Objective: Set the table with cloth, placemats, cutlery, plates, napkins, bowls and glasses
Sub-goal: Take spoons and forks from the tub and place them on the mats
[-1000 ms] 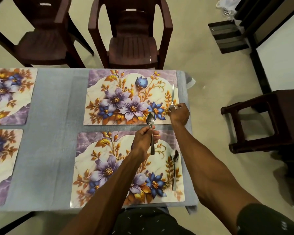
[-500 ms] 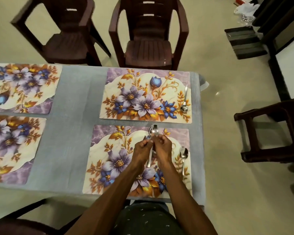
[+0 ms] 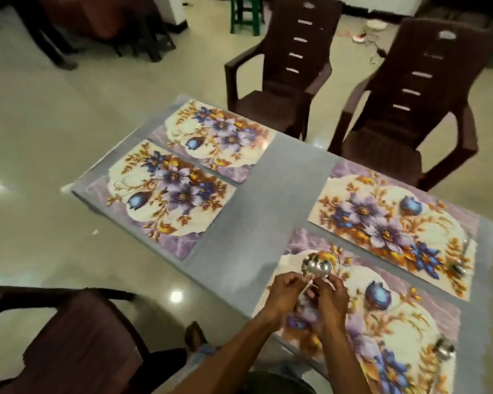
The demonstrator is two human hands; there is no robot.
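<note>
Two steel spoons (image 3: 316, 267) are held together over the near right floral placemat (image 3: 399, 317), their bowls side by side and pointing away from me. My left hand (image 3: 284, 291) and my right hand (image 3: 331, 297) each grip the handles, fingers curled round them. One spoon (image 3: 442, 349) lies at the right edge of that placemat. Another spoon (image 3: 461, 263) lies at the right edge of the far right placemat (image 3: 353, 194). Two more floral placemats (image 3: 143, 177) (image 3: 182, 129) lie bare at the left end of the grey cloth (image 3: 276, 189).
Two dark brown plastic chairs (image 3: 285, 81) (image 3: 410, 109) stand at the table's far side. A third brown chair (image 3: 69, 331) is near me at lower left. A green stool (image 3: 245, 15) and dark furniture stand further back on the shiny floor.
My view has swung left, bringing the left placemats into sight. Both hands stay together on the spoons, whose two bowls now show side by side.
</note>
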